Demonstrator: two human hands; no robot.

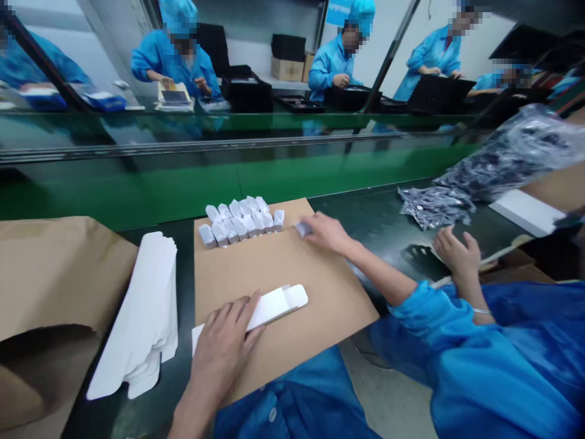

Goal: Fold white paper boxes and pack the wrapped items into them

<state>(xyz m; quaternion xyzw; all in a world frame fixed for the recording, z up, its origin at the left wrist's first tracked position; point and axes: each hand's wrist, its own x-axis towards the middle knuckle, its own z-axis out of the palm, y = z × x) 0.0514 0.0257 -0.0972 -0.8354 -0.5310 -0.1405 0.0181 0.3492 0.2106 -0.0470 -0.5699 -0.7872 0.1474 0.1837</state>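
Note:
My left hand [222, 345] lies flat, fingers stretched out, on a flattened white carton [276, 303] near the front of a brown cardboard sheet [292, 341]. My right hand [327, 233] reaches to the far edge of that sheet, its fingers pinched on a small white box [302, 228]. That box sits at the right end of two rows of several small white boxes [242, 221] standing side by side.
A stack of flat white cartons [144, 311] lies left of the sheet, beside a brown paper bag [55, 274]. Another person's hand [458, 256] rests at the right near silver foil packets [434, 206] and a large plastic bag [512, 152]. Workers in blue stand beyond the green conveyor belt [183, 183].

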